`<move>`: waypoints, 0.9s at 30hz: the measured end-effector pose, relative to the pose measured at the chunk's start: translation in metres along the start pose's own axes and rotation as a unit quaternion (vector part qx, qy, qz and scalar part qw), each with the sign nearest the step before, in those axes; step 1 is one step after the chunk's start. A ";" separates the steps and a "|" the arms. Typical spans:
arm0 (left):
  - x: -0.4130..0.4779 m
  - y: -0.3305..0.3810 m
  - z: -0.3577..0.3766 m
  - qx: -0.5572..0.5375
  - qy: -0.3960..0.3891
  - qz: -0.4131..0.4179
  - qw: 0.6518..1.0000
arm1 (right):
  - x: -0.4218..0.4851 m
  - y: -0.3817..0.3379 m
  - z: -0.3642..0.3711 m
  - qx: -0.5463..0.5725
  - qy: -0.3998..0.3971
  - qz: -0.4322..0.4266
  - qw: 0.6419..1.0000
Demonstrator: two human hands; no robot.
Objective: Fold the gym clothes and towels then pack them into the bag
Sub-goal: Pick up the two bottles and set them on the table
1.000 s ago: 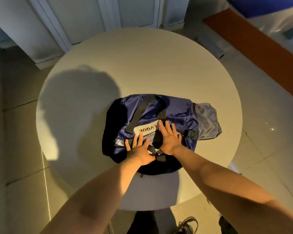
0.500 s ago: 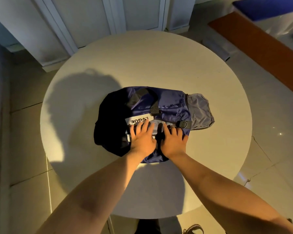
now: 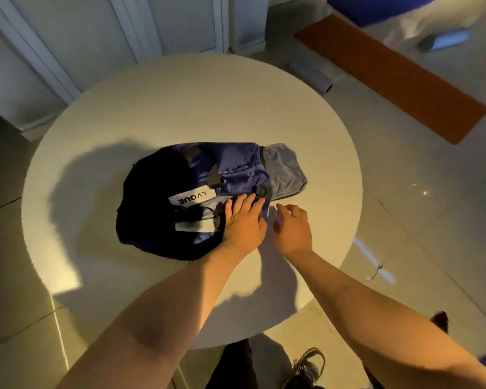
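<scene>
The navy bag [image 3: 236, 167] lies flat on the round white table [image 3: 208, 108] beneath it, closed, so nothing inside it can be seen. It has 1 grey end pocket [image 3: 284, 172] on its right end, a white label [image 3: 192, 197] reading LVQUE on its top, and a black strap [image 3: 215, 176] beyond the label.

The left hand [image 3: 246, 223] presses on the bag's near right part, palm down, fingers straight and holding nothing. The right hand [image 3: 292, 228] is just right of the bag's near corner, off the fabric, fingers loosely bent and empty, somewhat blurred.

On the floor beyond the bag to its right are an orange mat [image 3: 390, 80] and a grey roll [image 3: 317, 80]. Nearer than the bag is 1 shoe [image 3: 306, 369].

Half a second ago both hands lay flat side by side on the bag; the right one has since come off it.
</scene>
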State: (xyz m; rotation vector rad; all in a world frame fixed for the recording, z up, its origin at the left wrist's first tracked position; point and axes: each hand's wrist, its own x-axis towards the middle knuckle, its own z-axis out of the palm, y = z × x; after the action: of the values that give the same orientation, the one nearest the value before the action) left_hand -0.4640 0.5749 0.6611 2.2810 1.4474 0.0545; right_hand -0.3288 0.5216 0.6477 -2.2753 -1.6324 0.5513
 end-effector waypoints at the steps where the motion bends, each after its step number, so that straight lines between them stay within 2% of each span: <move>1: 0.000 0.019 0.004 -0.002 -0.013 0.027 1.000 | -0.012 0.020 -0.011 -0.002 -0.003 0.030 1.000; 7: -0.010 0.159 0.056 0.007 -0.129 0.180 0.975 | -0.108 0.153 -0.060 0.011 -0.021 0.226 0.974; 14: -0.054 0.306 0.173 0.062 -0.251 0.289 0.922 | -0.225 0.288 -0.074 0.070 0.043 0.383 0.920; 20: -0.078 0.348 0.287 0.107 -0.294 0.322 0.894 | -0.281 0.382 -0.036 0.107 0.058 0.451 0.884; 27: -0.058 0.354 0.435 0.153 -0.354 0.305 0.871 | -0.278 0.482 0.060 0.167 0.029 0.484 0.858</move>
State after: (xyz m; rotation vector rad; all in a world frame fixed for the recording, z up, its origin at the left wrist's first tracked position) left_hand -0.0752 0.2507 0.4136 2.5069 0.3558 -0.7869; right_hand -0.0320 0.1056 0.4205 -2.6379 -0.1909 0.8636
